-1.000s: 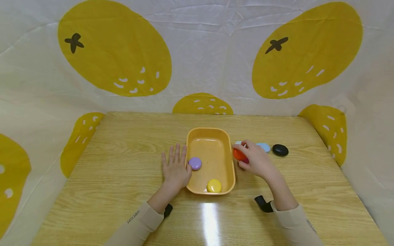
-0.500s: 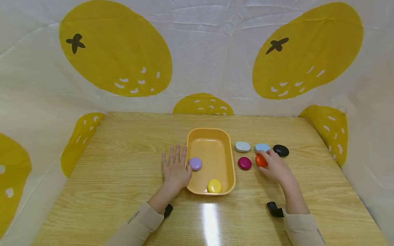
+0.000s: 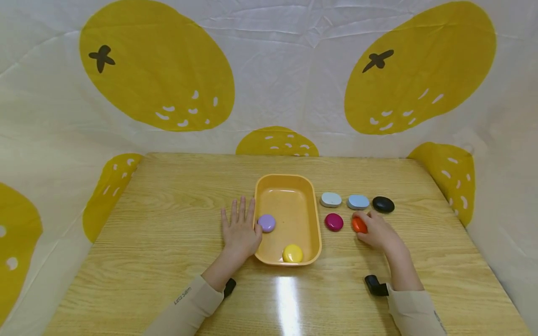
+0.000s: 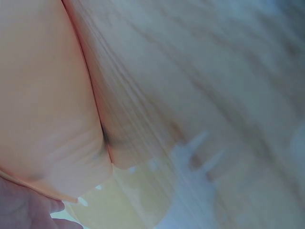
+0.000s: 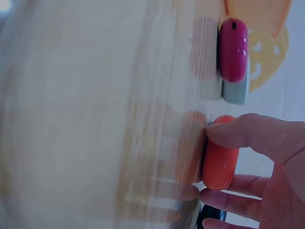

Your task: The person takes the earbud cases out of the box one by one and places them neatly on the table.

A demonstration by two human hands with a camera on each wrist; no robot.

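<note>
My right hand (image 3: 380, 233) pinches a glossy orange rounded disc (image 3: 359, 224) between thumb and fingers. In the right wrist view the thumb lies on the near side of the orange disc (image 5: 220, 164), which appears to rest on the table. To its left sits a magenta disc (image 3: 334, 222) with a small dark slot seen in the right wrist view. My left hand (image 3: 241, 233) lies with straight, spread fingers along the left side of a yellow-orange tray (image 3: 317, 233), its thumb at the rim. Inside the tray are a lilac disc (image 3: 266, 223) and a yellow disc (image 3: 293, 253).
Behind the magenta and orange discs runs a row: a pale grey-blue oval piece (image 3: 331, 200), a light blue oval piece (image 3: 358, 202) and a black oval piece (image 3: 383, 204). All stand on a wooden table (image 3: 168, 196), with a patterned cloth (image 3: 290, 84) behind it.
My right hand has carried the orange disc rightward from beside the tray, over the magenta disc, then slightly down to a place in front of the light blue piece. The left hand stays still.
</note>
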